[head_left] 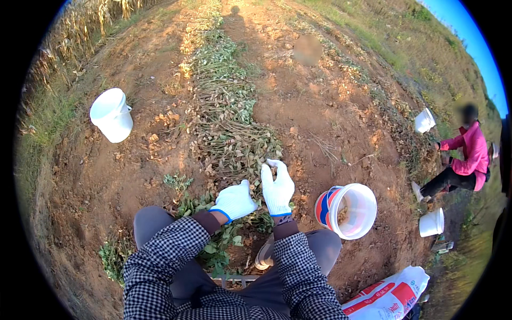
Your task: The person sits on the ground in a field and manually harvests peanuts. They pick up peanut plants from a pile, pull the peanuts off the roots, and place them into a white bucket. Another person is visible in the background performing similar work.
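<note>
My left hand (233, 201), in a white glove with blue trim, is curled low over the uprooted leafy plants (221, 85), its grip partly hidden. My right hand (276, 188), gloved the same way, is raised just to the right of it with thumb and fingers bent together at the edge of the plant row; what they hold is too small to make out. To the right of this hand sits a white bucket (356, 210) with a red and blue band and some pale brown contents at the bottom.
White buckets stand at left (111, 117), far right (424, 120) and lower right (431, 223). A co-worker (469, 154) in pink crouches at right. A printed white sack (386, 296) lies beside my right knee. Dry corn stalks (69, 32) border the left.
</note>
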`<state>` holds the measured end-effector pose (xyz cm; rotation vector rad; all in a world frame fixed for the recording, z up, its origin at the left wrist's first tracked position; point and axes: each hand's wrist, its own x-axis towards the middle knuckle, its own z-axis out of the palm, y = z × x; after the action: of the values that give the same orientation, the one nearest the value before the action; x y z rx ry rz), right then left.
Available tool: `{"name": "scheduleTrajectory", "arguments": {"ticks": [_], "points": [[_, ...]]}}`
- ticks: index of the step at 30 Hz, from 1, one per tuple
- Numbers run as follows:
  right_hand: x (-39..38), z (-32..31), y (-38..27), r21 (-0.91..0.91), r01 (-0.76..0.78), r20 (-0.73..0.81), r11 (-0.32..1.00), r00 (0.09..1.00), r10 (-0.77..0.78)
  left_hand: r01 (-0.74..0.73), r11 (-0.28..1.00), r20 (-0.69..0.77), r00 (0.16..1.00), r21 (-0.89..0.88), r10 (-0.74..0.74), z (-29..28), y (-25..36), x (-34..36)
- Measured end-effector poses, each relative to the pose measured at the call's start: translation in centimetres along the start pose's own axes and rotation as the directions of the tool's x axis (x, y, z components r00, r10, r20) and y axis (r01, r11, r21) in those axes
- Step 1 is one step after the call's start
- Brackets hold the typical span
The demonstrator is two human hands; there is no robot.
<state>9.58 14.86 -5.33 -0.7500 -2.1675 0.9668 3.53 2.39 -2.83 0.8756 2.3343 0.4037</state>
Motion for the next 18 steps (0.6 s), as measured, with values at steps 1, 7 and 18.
{"name": "scheduleTrajectory", "arguments": {"ticks": [1,7,18], "points": [[0.1,0.1,0.9,0.043,-0.039,-0.004,0.998,0.999,0.039,-0.005,1.0,0.011,1.0,0.003,0.005,0.1,0.3,0.3],[1.2,-0.5,0.5,0.299,-0.314,0.203,0.901,0.944,0.261,-0.025,0.951,-0.05,0.999,-0.309,0.01,2.0,-2.2,1.6],[1.4,-0.9,5.1,0.71,-0.461,0.225,0.532,0.865,0.449,-0.112,0.918,-0.091,0.992,-0.381,0.083,3.2,-0.9,1.3]]}}
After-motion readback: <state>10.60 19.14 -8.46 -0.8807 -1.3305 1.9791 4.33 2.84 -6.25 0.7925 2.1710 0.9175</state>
